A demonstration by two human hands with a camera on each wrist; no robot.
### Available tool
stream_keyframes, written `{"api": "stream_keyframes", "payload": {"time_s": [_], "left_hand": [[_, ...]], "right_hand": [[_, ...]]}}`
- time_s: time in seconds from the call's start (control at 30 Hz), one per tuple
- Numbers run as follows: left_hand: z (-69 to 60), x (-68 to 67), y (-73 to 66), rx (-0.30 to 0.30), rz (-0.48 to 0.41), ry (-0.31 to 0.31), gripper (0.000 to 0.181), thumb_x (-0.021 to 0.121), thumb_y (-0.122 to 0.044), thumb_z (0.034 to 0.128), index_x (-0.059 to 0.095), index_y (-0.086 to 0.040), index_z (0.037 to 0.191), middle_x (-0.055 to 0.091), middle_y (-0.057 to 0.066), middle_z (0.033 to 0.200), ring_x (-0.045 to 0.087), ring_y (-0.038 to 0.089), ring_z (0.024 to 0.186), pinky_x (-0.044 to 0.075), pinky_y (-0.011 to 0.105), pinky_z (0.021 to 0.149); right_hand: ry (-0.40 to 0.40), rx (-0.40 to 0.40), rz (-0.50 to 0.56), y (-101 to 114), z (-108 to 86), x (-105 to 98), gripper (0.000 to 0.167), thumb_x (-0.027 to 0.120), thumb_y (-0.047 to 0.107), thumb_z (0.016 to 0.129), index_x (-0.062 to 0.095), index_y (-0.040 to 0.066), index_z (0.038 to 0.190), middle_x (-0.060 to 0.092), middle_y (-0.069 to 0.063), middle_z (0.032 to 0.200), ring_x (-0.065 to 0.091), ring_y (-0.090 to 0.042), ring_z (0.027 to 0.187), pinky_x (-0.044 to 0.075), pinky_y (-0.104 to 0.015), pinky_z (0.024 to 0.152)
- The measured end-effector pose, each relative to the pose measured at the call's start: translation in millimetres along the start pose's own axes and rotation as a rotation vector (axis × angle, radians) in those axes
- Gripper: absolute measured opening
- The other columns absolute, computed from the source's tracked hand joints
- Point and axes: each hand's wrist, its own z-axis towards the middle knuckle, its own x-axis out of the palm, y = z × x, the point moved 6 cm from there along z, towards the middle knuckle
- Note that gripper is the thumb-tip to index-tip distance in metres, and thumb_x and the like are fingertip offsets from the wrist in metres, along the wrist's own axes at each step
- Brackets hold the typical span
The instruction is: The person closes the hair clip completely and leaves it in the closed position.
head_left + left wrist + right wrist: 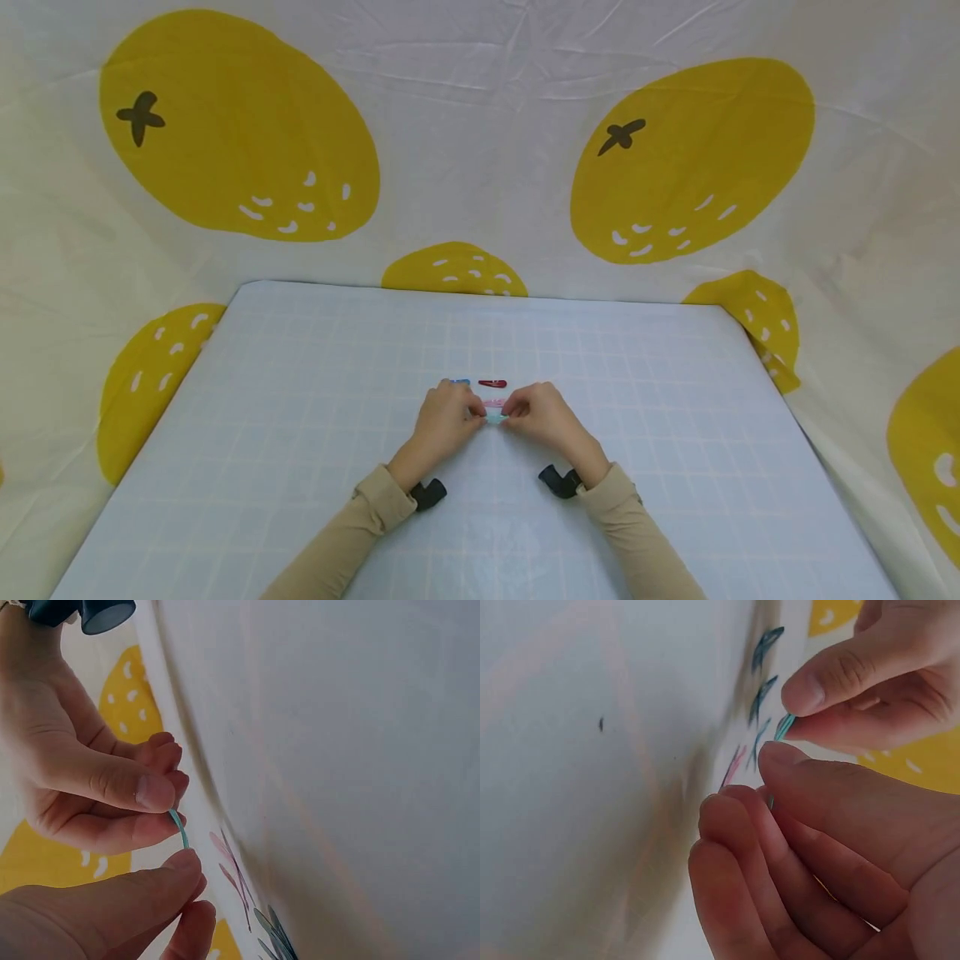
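Note:
A teal snap hair clip (494, 417) is held just above the table between both hands. My left hand (447, 414) pinches one end between thumb and fingertip, and my right hand (545, 414) pinches the other. From the left wrist, the clip (179, 829) appears as a thin curved strip linking the two pinches. Fingertips cover both its ends. Just beyond it on the table lies a pink hair clip (492, 403), with a red hair clip (492, 384) farther back. A blue hair clip (460, 382) is partly hidden behind my left hand.
Several dark-looking clips (767, 646) lie in a row on the table in the right wrist view. A pale checked cloth covers the table (300, 358). Behind it hangs a white curtain (480, 125) with yellow fruit prints. Each wrist carries a black camera mount (558, 482).

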Motion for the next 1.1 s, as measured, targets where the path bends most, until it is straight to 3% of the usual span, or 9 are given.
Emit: {"api": "stream_keyframes", "payload": {"time_s": [0.43, 0.63, 1.1], "left_hand": [[-0.1, 7.6, -5.5, 0.019, 0.099, 0.011, 0.007, 0.085, -0.011, 0.0744, 0.08, -0.015, 0.075, 0.061, -0.003, 0.075, 0.052, 0.023, 0.076, 0.037, 0.036, 0.065], [-0.4, 8.8, -6.9, -0.004, 0.138, 0.026, 0.008, 0.084, -0.008, 0.0757, 0.08, -0.015, 0.074, 0.061, -0.003, 0.075, 0.052, 0.023, 0.079, 0.037, 0.035, 0.067], [0.4, 12.2, -4.6, -0.005, 0.161, 0.032, 0.008, 0.082, -0.008, 0.0766, 0.079, -0.015, 0.074, 0.062, -0.002, 0.076, 0.052, 0.024, 0.079, 0.038, 0.037, 0.068]], "right_hand": [[0.015, 0.031, -0.096, -5, -0.1, 7, 0.01, 0.079, 0.0, 0.076, 0.072, 0.007, 0.076, 0.063, 0.006, 0.069, 0.055, -0.008, 0.063, 0.048, -0.024, 0.059], [0.013, 0.044, -0.123, -6, 1.5, 11, 0.011, 0.081, 0.001, 0.075, 0.073, 0.008, 0.076, 0.063, 0.006, 0.07, 0.056, -0.008, 0.063, 0.048, -0.024, 0.06], [-0.01, 0.065, -0.07, -9, -1.4, 11, 0.011, 0.082, 0.002, 0.075, 0.073, 0.007, 0.077, 0.063, 0.006, 0.071, 0.055, -0.008, 0.064, 0.048, -0.024, 0.06]]}}
